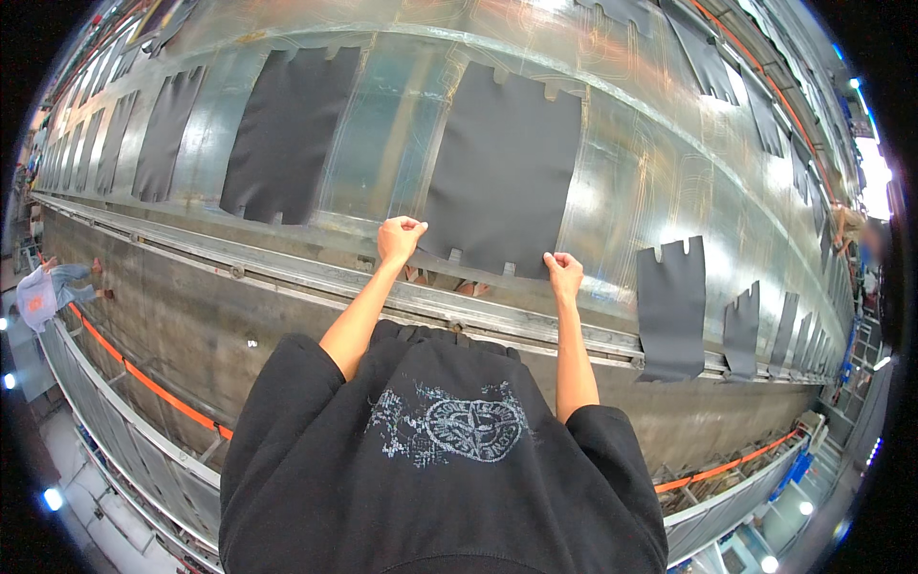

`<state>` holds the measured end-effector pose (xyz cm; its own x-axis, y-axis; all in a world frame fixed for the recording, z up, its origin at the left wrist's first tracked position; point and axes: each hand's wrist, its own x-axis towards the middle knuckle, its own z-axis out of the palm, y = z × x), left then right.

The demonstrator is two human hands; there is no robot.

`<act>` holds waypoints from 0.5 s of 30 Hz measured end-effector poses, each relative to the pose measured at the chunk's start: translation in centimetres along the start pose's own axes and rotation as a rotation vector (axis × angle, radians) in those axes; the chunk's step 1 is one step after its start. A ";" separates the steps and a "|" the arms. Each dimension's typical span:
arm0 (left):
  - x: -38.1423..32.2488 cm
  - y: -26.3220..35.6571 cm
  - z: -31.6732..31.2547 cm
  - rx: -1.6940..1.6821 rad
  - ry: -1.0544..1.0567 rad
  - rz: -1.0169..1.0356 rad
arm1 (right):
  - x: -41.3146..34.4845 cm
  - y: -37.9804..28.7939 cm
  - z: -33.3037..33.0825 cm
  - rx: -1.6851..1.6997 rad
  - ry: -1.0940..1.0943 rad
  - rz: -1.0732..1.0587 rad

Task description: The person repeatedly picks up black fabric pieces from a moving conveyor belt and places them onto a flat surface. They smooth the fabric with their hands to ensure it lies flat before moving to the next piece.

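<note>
A dark grey, leather-like sheet (505, 168) with small square notches along its far and near ends lies on a shiny metal table (384, 140). My left hand (403, 240) pinches its near left corner between thumb and fingers. At the near right corner, my right hand (564, 273) grips the edge in the same way. The sheet's near end is held out past the table's edge, and parts of my feet (471, 288) show beneath it. Its surface looks mostly flat, with slight ripples near the left hand.
Left of it lies a similar sheet (292, 136), with several more beyond. To the right, another sheet (671, 308) overhangs the metal rail (323, 274) along the table's front. A person (43, 294) is at far left, beside an orange-edged barrier (168, 402).
</note>
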<state>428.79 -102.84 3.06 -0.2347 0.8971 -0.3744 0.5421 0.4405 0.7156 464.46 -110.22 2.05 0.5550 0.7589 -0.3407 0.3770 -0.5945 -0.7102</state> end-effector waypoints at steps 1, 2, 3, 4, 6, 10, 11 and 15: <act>0.0 0.0 0.0 0.010 0.006 0.000 | -0.1 -0.3 0.0 -0.001 0.001 0.003; 0.0 0.0 -0.1 0.003 -0.005 -0.012 | -0.4 -0.6 -0.1 0.021 -0.010 0.027; 0.2 -0.2 0.1 0.006 -0.016 -0.010 | -0.4 -0.6 -0.2 0.008 -0.013 0.023; 0.3 -0.4 0.2 0.009 -0.026 -0.009 | -0.3 -0.5 -0.3 -0.004 -0.017 0.019; 0.5 -0.7 0.1 0.006 -0.040 0.003 | -0.3 -0.5 -0.4 -0.019 -0.020 0.020; 0.4 -0.7 0.2 0.016 -0.035 0.010 | -0.3 -0.3 -0.4 -0.005 -0.018 0.010; 0.3 -0.6 0.2 0.026 -0.030 0.003 | -0.3 -0.1 -0.3 0.004 -0.018 0.001; 0.2 -0.6 0.1 0.017 -0.018 0.009 | -0.3 0.0 -0.2 0.003 -0.018 -0.001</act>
<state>428.49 -102.90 2.48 -0.2152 0.8999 -0.3793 0.5579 0.4320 0.7086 464.42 -110.44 2.27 0.5412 0.7641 -0.3511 0.3749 -0.5930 -0.7126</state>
